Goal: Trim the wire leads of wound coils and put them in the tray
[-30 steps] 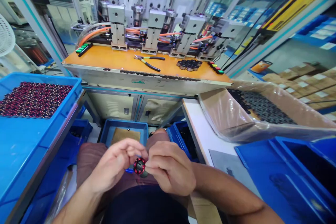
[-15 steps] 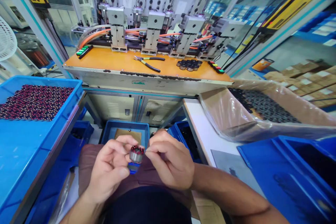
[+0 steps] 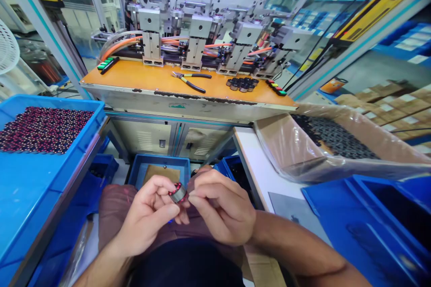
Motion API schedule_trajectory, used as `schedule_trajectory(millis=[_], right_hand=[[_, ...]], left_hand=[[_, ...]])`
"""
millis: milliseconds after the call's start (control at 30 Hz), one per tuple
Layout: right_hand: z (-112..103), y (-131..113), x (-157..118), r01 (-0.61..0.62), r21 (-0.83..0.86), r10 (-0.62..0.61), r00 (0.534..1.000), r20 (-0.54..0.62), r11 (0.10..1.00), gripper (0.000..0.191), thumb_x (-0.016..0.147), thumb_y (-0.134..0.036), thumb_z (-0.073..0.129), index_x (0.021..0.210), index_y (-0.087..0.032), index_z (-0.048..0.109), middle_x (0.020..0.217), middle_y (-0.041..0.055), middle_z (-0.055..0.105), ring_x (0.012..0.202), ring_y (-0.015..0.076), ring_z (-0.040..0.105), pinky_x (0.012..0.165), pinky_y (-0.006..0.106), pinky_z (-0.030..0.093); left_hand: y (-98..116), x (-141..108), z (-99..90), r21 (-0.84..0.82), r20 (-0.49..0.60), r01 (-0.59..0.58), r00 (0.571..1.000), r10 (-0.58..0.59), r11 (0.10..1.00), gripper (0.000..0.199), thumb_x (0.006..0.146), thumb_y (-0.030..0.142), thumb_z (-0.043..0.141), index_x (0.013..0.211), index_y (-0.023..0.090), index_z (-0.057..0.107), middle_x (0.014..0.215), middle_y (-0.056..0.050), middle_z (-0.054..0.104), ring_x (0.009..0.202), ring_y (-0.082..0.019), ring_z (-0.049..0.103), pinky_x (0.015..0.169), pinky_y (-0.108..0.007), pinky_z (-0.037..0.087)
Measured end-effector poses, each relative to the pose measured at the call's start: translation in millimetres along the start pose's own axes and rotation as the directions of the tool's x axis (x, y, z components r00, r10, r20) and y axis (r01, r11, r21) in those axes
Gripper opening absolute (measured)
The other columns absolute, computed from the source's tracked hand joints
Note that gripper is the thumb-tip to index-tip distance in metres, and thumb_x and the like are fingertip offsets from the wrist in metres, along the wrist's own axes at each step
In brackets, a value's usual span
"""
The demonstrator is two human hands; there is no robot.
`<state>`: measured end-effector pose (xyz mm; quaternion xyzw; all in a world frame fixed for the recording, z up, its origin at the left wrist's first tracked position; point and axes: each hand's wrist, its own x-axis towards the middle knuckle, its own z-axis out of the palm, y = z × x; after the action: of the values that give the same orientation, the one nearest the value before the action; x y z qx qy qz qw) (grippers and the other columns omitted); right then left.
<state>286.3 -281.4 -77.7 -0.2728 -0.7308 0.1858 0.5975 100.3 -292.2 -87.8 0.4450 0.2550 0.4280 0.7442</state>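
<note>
I count one short grey metal ring with red windings [image 3: 177, 194], one pair of metal pliers with black-and-yellow handles [image 3: 191, 84] on the orange tabletop [image 3: 141, 76], and four grey metal blocks [image 3: 201, 25] behind them. My left hand [image 3: 151, 215], half curled, grips the ring between thumb and fingers. My right hand [image 3: 224, 208] is pinched closed beside it; whether it holds anything, I cannot tell.

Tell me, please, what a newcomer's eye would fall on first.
Probably the metal fixtures lined along the orange bench top, then the red and black parts packed in the blue tray at left. Low in the middle, the left hand holds a small round part beside the right hand.
</note>
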Motion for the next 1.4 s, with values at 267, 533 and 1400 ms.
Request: schedule_trajectory(millis=[267,533,1400], right_hand=[[5,-1,3,-0.024,0.136,0.028,0.999,-0.031,0.990,0.015,0.083,-0.002,0.059,0.088,-0.016,0.061,0.075,0.0027,0.059,0.067,0.0124,0.058,0.061,0.027,0.051],[0,2,2,-0.004,0.117,0.004,1.000,0.003,0.993,0.013,0.085,-0.004,0.058,0.088,-0.016,0.061,0.074,0.0027,0.060,0.064,0.0118,0.058,0.059,0.026,0.051],[6,-5,1,-0.799,0.558,0.701,0.530,0.476,0.225,0.027,0.072,-0.029,0.080,0.072,-0.014,0.057,0.061,-0.0045,0.056,0.054,0.0059,0.050,0.052,0.019,0.040]], left_hand=[[2,4,1.3,-0.174,-0.074,-0.158,0.986,0.147,0.972,0.028,0.079,0.035,0.080,0.098,0.025,0.062,0.113,0.000,0.068,0.116,-0.020,0.063,0.100,-0.033,0.050],[1,6,-0.6,0.002,0.067,0.148,0.987,-0.148,0.989,0.019,0.093,0.037,0.063,0.102,0.019,0.064,0.077,-0.002,0.070,0.071,-0.012,0.067,0.070,-0.023,0.053],[-11,4,-17.0,0.322,-0.180,-0.280,0.920,0.349,0.904,0.029,0.077,0.008,0.077,0.098,0.029,0.073,0.116,-0.003,0.074,0.115,-0.026,0.069,0.098,-0.042,0.058]])
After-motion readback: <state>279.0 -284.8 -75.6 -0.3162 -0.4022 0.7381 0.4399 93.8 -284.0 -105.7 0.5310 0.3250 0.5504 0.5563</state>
